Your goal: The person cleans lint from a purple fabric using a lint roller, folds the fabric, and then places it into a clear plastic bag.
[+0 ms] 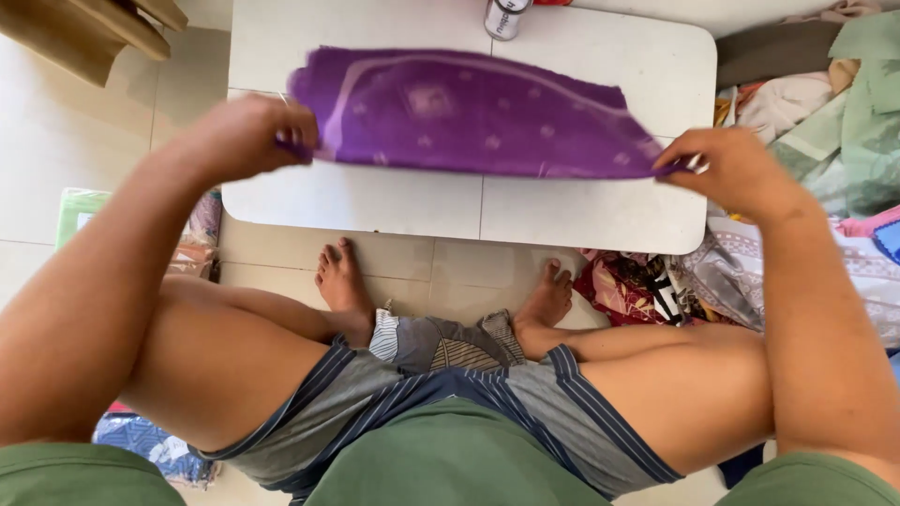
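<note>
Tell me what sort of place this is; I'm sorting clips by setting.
Probably a home room used for folding or sorting cloth. The person sits barefoot on a tiled floor at a low white table, both hands stretching a purple cloth, with fabric piles heaped alongside.

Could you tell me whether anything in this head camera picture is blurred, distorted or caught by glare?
In the head view, the purple cloth is smeared by motion blur, its pale spots soft, while the left hand and right hand gripping its ends look sharper; the wide lens bulges the forearms near the frame edges; the white table is evenly lit, with no harsh glare.
</note>
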